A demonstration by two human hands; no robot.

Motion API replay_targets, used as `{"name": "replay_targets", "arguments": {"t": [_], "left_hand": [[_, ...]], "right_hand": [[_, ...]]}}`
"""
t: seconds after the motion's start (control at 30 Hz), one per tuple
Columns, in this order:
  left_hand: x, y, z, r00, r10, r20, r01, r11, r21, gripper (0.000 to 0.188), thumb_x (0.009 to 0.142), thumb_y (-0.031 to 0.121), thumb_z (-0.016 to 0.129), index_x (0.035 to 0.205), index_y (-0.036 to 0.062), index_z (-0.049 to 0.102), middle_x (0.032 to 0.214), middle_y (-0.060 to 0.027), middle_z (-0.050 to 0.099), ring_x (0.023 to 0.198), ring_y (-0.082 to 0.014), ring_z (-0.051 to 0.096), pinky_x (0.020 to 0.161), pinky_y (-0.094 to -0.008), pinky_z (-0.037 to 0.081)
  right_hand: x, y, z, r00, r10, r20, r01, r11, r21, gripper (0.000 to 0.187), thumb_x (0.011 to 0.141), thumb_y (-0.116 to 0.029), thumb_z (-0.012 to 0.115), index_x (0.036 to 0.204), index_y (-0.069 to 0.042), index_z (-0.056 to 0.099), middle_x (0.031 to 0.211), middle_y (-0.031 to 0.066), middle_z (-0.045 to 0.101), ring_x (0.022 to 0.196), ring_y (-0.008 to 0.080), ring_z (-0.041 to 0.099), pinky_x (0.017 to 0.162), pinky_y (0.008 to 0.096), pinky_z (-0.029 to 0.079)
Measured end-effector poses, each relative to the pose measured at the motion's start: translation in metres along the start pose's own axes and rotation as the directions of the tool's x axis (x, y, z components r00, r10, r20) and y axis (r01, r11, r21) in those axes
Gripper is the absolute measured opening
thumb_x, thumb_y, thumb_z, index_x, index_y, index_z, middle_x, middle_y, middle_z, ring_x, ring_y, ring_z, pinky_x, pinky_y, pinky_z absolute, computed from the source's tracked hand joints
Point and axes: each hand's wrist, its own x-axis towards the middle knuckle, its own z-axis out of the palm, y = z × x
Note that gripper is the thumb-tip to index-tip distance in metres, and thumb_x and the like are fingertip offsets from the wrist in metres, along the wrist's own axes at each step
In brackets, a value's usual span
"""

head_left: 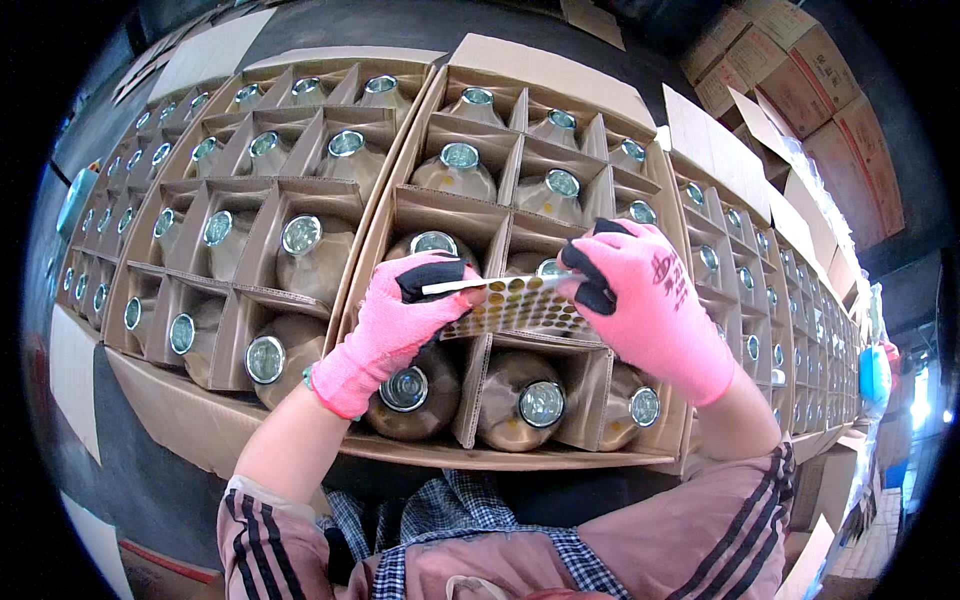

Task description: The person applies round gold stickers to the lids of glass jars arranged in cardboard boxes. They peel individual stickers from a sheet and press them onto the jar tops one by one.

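Observation:
Both my hands wear pink gloves with black patches at the thumb and forefinger. Between them a sheet of round gold stickers (515, 308) is stretched over an open cardboard box of glass bottles. My left hand (410, 305) is closed on the sheet's left end, beside a rolled or folded white edge. At the opposite end, my right hand (650, 305) pinches the sheet between thumb and fingers. Below the sheet stand wide-shouldered glass bottles (520, 400) with round greenish mouths, each in its own compartment. The sheet and hands hide parts of the middle bottles.
Cardboard dividers (480, 385) separate the bottles. Another open box (215, 420) of bottles adjoins on the left, with more beyond it. Further boxes of bottles (745, 280) run along the right, flaps raised. Stacked cartons (820, 100) stand at the far right.

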Motion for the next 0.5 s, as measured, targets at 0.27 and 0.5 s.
{"name": "replay_targets", "arguments": {"t": [0.27,0.5], "left_hand": [[0.0,0.003,0.0,0.975,0.212,0.071,-0.217,0.972,0.085,0.009,0.065,0.001,0.065,0.073,0.0008,0.061,0.075,-0.0057,0.057,0.075,-0.0154,0.053,0.07,-0.0274,0.042],[-0.001,0.005,0.002,0.978,0.204,0.046,-0.207,0.975,0.074,0.01,0.065,0.002,0.065,0.074,0.0002,0.062,0.077,-0.0066,0.058,0.075,-0.0157,0.054,0.072,-0.028,0.042]], "right_hand": [[0.008,-0.012,0.002,0.996,0.0,0.092,-0.005,0.999,0.053,0.017,0.064,-0.012,0.066,0.072,-0.003,0.054,0.074,0.0104,0.054,0.079,0.0288,0.051,0.072,0.0361,0.039],[0.001,-0.01,0.007,0.996,-0.079,-0.046,0.079,0.997,-0.011,0.015,0.067,-0.016,0.061,0.074,-0.005,0.053,0.073,0.0103,0.053,0.079,0.0295,0.051,0.073,0.0385,0.038]]}}
